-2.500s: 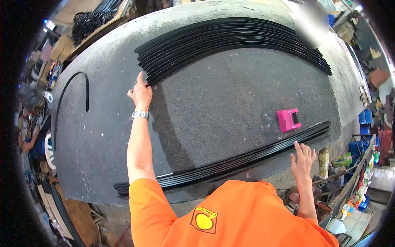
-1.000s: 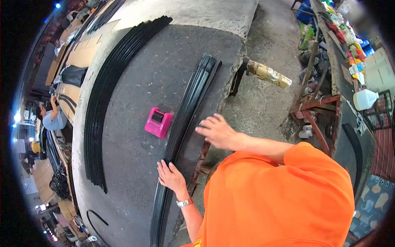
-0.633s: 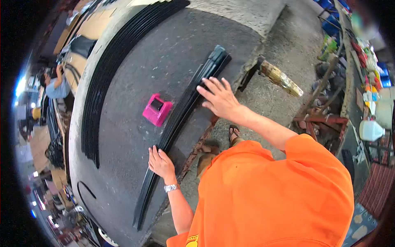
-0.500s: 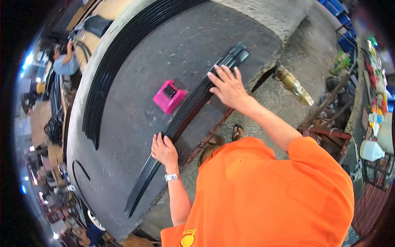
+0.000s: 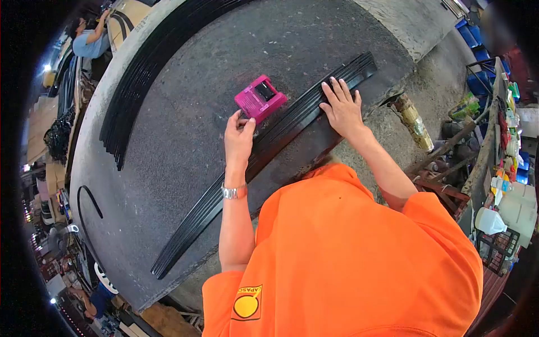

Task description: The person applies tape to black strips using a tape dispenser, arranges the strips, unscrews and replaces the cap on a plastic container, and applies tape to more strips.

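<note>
Left hand (image 5: 240, 135): thumb and fingertips at the near end of the pink block (image 5: 261, 100); can't tell if they're actually pinching it
Right hand (image 5: 343, 112): palm down, fingers a bit spread, on the black strip bundle (image 5: 281, 135) near its right end
Pink block: on the dark tabletop (image 5: 191, 118), just beyond the bundle, skinny gap between
Bundle: slanting along my side, lower-left end near the table edge
Open room: wide bare patch from the pink block to the curved strip stack (image 5: 149, 70)
Tight side: my edge, just a narrow margin
</note>
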`<action>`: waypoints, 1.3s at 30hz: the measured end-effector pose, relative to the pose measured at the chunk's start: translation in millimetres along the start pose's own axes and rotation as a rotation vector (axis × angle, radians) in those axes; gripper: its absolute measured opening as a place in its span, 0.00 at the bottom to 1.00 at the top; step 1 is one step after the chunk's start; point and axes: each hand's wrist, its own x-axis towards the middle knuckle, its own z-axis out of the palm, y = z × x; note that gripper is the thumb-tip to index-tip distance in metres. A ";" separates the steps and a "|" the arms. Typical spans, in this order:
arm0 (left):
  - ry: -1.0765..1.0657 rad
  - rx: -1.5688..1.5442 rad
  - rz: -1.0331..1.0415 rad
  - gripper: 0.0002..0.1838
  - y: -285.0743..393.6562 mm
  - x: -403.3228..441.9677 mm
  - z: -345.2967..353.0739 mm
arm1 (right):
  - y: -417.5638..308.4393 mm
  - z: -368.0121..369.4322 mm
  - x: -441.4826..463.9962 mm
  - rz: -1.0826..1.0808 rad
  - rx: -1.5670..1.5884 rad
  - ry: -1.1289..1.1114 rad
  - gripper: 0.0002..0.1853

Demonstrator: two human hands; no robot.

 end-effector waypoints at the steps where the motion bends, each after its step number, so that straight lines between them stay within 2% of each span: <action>1: -0.022 -0.030 -0.020 0.29 1.7 4.0 2.6 | -1.7 -0.7 -0.5 0.007 -0.009 -0.012 0.31; 5: -0.039 -0.089 -0.122 0.30 7.1 9.7 4.7 | -5.4 -1.3 1.4 0.033 0.003 -0.040 0.31; 11: -0.044 -0.075 -0.077 0.27 1.9 12.9 4.7 | -2.0 -2.1 4.0 0.015 0.013 -0.064 0.31; 14: 0.010 0.066 -0.064 0.26 2.4 14.6 8.6 | -1.3 -1.1 2.1 0.007 0.014 -0.064 0.31; 17: 0.065 -0.008 -0.108 0.20 8.1 20.0 13.4 | -1.8 -1.4 2.9 0.017 0.013 -0.076 0.32; 23: -0.006 -0.578 -0.348 0.13 17.3 25.5 2.4 | 0.7 -2.8 4.1 0.013 0.020 -0.102 0.32; 27: -0.180 -0.632 -0.278 0.20 43.9 10.8 15.9 | 2.0 -2.0 4.0 0.004 0.022 -0.093 0.32; 29: -0.193 -0.520 -0.237 0.33 51.0 5.2 29.5 | 2.6 -2.0 5.0 -0.006 0.017 -0.090 0.31; 31: -0.130 -0.369 -0.229 0.37 61.2 -2.8 41.3 | 3.2 -2.3 4.8 -0.013 0.009 -0.090 0.31; 34: -0.137 -0.227 -0.032 0.38 60.3 -18.7 51.3 | 3.4 -3.6 5.9 -0.009 0.013 -0.105 0.31; 37: -0.196 -0.007 -0.057 0.24 58.7 -38.3 47.8 | 4.6 -2.3 5.3 -0.016 0.023 -0.084 0.32; 39: -0.171 0.031 -0.053 0.18 51.5 -49.2 40.7 | 4.8 -3.9 4.8 -0.018 0.048 -0.068 0.32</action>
